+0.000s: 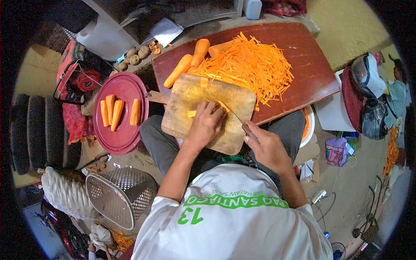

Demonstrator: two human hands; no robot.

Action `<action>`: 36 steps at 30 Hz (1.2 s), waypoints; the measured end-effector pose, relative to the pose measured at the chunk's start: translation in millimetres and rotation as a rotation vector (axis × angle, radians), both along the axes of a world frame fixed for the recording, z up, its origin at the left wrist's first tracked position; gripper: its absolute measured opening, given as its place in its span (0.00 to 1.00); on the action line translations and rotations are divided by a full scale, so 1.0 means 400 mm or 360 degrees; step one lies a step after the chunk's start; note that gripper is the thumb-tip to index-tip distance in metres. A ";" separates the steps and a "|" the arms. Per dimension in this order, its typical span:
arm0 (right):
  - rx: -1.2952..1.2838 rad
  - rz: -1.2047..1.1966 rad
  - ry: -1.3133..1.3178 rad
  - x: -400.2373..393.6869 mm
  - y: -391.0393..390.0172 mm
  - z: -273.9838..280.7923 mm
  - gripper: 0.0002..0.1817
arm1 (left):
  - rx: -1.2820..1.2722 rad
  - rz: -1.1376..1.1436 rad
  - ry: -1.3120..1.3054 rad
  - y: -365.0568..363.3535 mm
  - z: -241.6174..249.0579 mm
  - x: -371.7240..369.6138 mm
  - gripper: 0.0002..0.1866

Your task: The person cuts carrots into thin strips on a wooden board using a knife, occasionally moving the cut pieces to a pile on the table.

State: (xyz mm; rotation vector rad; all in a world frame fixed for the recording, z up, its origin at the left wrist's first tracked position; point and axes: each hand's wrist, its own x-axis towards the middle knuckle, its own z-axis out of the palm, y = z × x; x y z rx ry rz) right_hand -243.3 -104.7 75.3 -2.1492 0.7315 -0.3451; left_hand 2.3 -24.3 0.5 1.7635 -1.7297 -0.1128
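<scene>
A wooden cutting board [177, 115] lies across my lap, its far edge over the red table. My left hand [208, 123] is closed on it, fingers curled down on a carrot piece [223, 106] that shows only in part at the fingertips. My right hand [269, 148] grips a knife [250, 131] by its handle, the blade slanting up beside my left fingers. Small orange carrot offcuts [191, 114] rest on the board. Beyond it sits a large heap of carrot strips [260, 69], with whole peeled carrots [178, 70] to its left.
The dark red table [310, 65] stands in front. At left, a round red lid [102, 134] holds several carrot pieces [117, 115]. A perforated basket [134, 186] lies tipped on the floor. To the right is a white basin [311, 130] with orange shreds. Another person's hand shows lower left.
</scene>
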 end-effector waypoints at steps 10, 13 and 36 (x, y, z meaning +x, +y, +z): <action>0.0076 0.0115 0.0422 0.011 -0.005 0.047 0.27 | 0.0040 -0.0090 -0.0201 -0.010 0.012 -0.005 0.28; 0.0091 0.0104 0.0448 0.011 -0.012 0.058 0.26 | 0.0009 -0.0099 -0.0196 -0.012 0.001 -0.003 0.26; 0.0319 -0.0034 0.0442 0.063 -0.039 0.033 0.20 | -0.0030 0.0078 -0.0051 -0.010 -0.016 -0.008 0.28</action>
